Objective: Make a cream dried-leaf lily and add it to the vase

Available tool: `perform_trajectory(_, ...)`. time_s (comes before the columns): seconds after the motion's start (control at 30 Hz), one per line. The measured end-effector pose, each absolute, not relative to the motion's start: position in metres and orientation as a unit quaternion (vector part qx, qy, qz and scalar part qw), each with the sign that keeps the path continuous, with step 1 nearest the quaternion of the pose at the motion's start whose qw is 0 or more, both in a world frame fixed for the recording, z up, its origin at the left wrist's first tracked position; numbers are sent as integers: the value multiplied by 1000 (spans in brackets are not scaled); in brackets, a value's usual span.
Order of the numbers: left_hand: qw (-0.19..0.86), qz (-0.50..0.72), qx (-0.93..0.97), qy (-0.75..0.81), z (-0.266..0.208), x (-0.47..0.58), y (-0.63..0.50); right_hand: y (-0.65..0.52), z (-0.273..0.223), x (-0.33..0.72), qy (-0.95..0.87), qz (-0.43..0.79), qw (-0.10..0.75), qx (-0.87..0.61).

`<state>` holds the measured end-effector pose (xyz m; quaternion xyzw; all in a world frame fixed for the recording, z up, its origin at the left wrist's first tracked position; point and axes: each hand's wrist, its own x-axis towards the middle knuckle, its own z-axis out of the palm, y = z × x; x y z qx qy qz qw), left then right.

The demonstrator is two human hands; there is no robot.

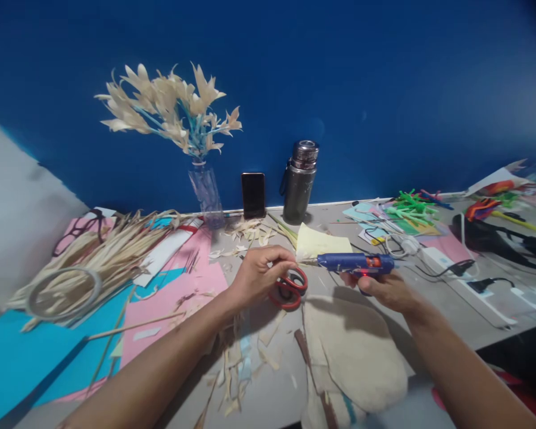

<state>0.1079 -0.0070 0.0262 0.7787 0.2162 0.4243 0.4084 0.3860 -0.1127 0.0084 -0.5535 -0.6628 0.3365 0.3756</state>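
Note:
In my right hand (pixel 382 289) is a blue glue gun (pixel 346 263), its nozzle aimed left and a red light showing near the grip. My left hand (pixel 265 271) is closed in a pinch just left of the nozzle tip; what its fingertips hold is too small to tell. Red-handled scissors (pixel 288 304) lie on the table right below my left hand, partly hidden by it. A pale yellow paper (pixel 324 241) is behind the glue gun. Below the gun lies a beige cloth mitt-shaped piece (pixel 361 351).
A clear bottle (pixel 208 193) holds dried husk flowers (pixel 174 107). A phone (pixel 253 195) and a steel flask (pixel 300 182) stand by the wall. Husks (pixel 111 256) and a tape ring (pixel 65 293) lie left. A power strip (pixel 469 286) with cords lies right. Scraps (pixel 236 357) litter the front.

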Motion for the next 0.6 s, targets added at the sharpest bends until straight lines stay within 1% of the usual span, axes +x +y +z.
perform_trajectory(0.33,458,406,753,241,27,109,-9,-113,7,384,-649,330,384,-568)
perform_trajectory(0.6,559,368,690,277,22,110,-11,-110,-2,386,-650,319,391,-567)
